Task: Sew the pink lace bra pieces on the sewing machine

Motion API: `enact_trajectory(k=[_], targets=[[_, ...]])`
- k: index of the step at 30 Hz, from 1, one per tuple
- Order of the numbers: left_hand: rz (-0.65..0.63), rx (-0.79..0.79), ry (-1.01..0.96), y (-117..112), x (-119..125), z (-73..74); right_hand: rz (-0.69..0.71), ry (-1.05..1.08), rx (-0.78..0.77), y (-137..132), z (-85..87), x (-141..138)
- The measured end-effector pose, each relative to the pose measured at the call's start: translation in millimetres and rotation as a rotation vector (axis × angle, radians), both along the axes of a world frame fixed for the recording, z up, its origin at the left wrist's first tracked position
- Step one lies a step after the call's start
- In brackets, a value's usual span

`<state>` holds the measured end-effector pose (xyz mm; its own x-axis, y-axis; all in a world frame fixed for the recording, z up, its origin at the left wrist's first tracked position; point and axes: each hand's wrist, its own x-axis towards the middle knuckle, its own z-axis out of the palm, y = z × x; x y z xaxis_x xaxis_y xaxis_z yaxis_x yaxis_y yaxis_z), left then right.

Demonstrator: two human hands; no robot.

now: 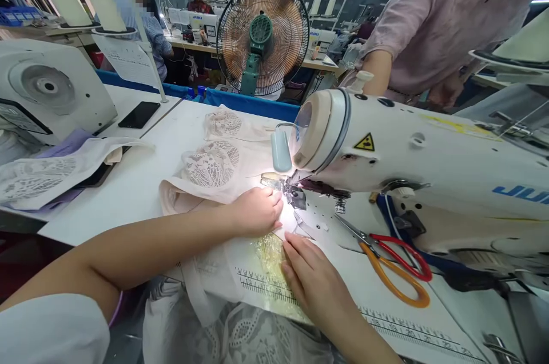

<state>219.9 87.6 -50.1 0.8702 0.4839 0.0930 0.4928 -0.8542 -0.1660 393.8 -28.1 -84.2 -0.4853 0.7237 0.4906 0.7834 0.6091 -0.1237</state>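
Observation:
My left hand [259,211] rests beside the presser foot [294,192] of a white sewing machine [412,164], its fingers bent and closed on a pale lace garment piece [210,167]. The piece spreads leftward over the table, with patterned lace panels. My right hand [315,275] lies on the work surface just nearer to me, fingers stretched out and close together. Between the hands and the front edge is a shiny yellowish taped patch [269,258] beside a printed ruler scale [261,284]. The needle light shines on the cloth; the needle tip cannot be made out.
Scissors [392,264] with red and orange handles lie right of my hands. More lace cloth [253,335] hangs at the front edge. A phone [139,115], another lace piece [38,178] and a second machine [51,87] are left. Behind stand a fan [261,38] and a person [450,27].

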Motion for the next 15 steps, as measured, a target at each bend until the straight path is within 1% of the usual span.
enact_trajectory(k=[4, 10, 13, 15], targets=[[0.007, -0.011, -0.009, 0.0, 0.4, 1.0, -0.006, -0.008, -0.01, 0.6, 0.8, -1.1], [0.01, -0.025, -0.013, 14.2, -1.1, 0.2, -0.016, -0.021, -0.048, 6.4, 0.9, -4.6], [-0.056, 0.03, -0.061, 14.7, -3.3, -0.5, -0.016, -0.017, -0.052, 10.6, 1.6, -6.7], [-0.131, 0.065, -0.082, 7.9, -5.5, -1.4, -0.014, -0.021, -0.062, 13.1, 2.3, -7.9]])
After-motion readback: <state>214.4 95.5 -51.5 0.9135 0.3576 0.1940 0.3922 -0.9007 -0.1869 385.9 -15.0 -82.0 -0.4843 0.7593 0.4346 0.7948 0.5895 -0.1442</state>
